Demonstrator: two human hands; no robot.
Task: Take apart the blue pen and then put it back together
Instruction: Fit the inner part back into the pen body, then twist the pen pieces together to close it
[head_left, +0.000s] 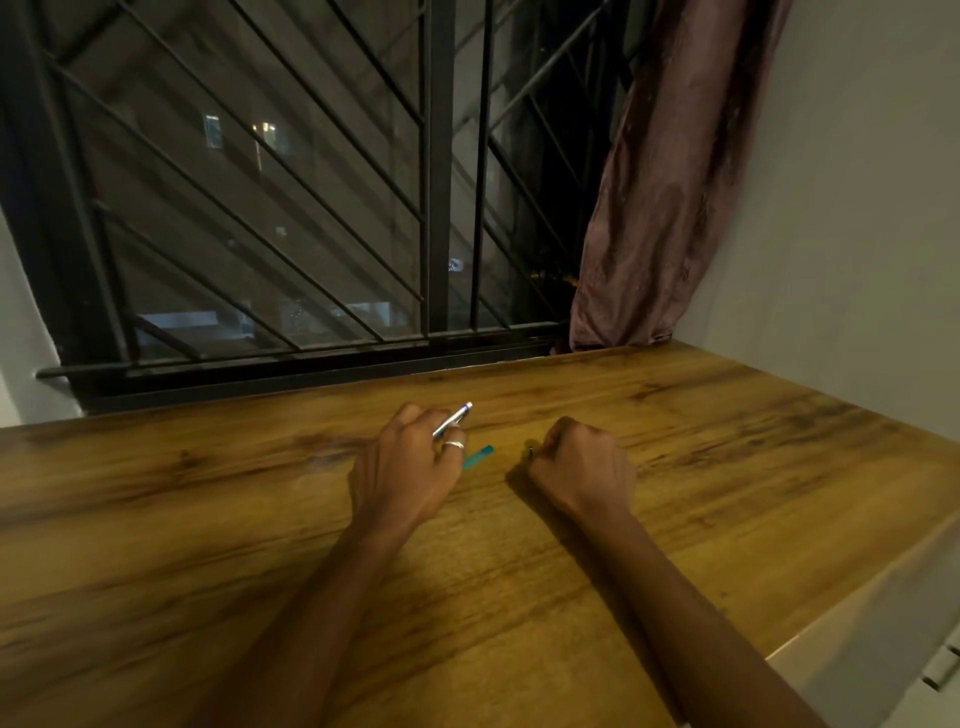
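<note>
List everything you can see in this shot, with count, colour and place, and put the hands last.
table: one, brown wood grain, fills the lower frame
window grille: one, black bars, behind the table
curtain: one, dusty pink, bunched at the window's right end
wall: one, white, right of the table
silver pen part: one, silver with a blue tip, sticking out of the left grip
teal pen piece: one, teal, beside the left fingers; held or lying, cannot tell
small dark piece: one, dark, at the right fingertips, too small to identify
ring: one, silver, on a left finger
left hand: one, holds the silver pen part
right hand: one, curled, seems to pinch the small dark piece
</note>
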